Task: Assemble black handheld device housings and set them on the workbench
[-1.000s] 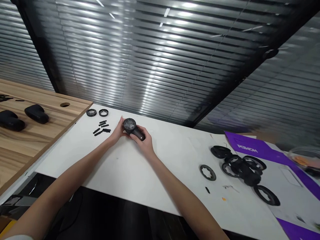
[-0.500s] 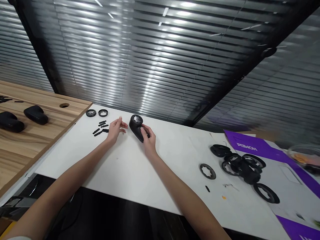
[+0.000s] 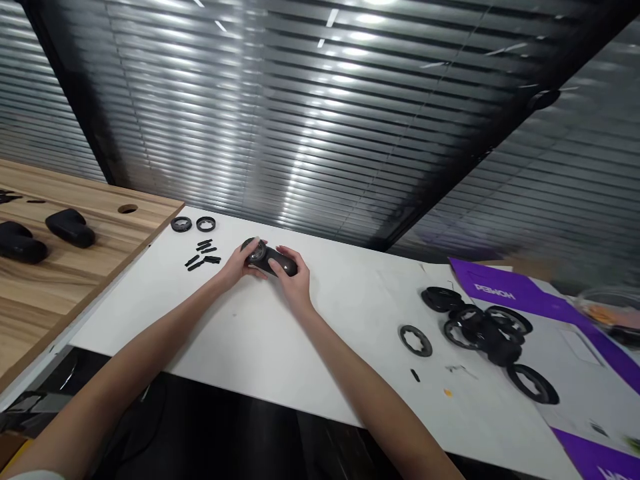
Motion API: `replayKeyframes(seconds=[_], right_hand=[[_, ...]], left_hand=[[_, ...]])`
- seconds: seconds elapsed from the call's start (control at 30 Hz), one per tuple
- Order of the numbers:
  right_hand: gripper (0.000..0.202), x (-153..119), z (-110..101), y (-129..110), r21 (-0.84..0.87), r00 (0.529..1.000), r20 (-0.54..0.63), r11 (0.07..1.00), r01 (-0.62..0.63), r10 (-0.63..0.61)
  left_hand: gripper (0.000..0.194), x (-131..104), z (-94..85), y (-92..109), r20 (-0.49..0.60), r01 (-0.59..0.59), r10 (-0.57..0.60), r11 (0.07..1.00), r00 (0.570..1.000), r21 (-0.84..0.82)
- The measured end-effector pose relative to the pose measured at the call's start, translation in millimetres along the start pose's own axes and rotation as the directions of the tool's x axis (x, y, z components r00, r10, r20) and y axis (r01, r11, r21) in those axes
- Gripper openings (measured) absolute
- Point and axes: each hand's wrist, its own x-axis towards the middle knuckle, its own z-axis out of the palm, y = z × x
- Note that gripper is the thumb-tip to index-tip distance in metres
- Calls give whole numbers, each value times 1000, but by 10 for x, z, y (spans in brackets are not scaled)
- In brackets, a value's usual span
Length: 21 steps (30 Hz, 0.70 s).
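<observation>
A black fabric shaver [image 3: 280,261] with a round perforated metal head lies tilted on its side between both hands, over the white table. My left hand [image 3: 240,265] is closed round its head end, thumb on top near the metal mesh. My right hand [image 3: 296,280] grips the handle end, with fingers behind and thumb in front. Left of my hands lie several small black strips [image 3: 203,255] on the table. Beyond them are two black rings, a thicker one [image 3: 181,224] and a thinner one [image 3: 206,224].
Right on the white table [image 3: 240,353] lie a black ring [image 3: 415,341], a small black strip [image 3: 415,375] and a heap of black rings and parts [image 3: 483,330] by a purple-and-white sheet [image 3: 500,288]. Black curved bodies [image 3: 70,228] rest on the wooden table [image 3: 75,280]. Slatted blinds [image 3: 280,120] stand behind.
My left hand has moved right and taken hold of the shaver's head. The shaver has turned from steeply tilted to nearly lying flat, its handle now pointing right.
</observation>
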Motion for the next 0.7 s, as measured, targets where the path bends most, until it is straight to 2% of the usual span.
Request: replayKeyframes(seconds=[0.1, 0.27, 0.4, 0.5, 0.7], right_hand=[[53, 41, -8, 28, 54, 998, -29, 997, -54, 56], [57, 105, -11, 61, 156, 982, -42, 972, -176, 184], [50, 109, 8, 3, 207, 967, 2, 946, -251, 256], [47, 91, 11, -66, 176, 966, 31, 949, -260, 258], [51, 69, -4, -105, 82, 977, 28, 974, -213, 211]], left_hand=[[63, -28, 14, -26, 10, -74, 74, 995, 997, 59], [85, -66, 32, -76, 26, -181, 180, 964, 983, 192], [75, -73, 30, -90, -10, -265, 280, 920, 960, 290], [64, -89, 33, -84, -5, -315, 337, 887, 942, 336], [62, -137, 70, -65, -4, -293, 312, 896, 950, 333]])
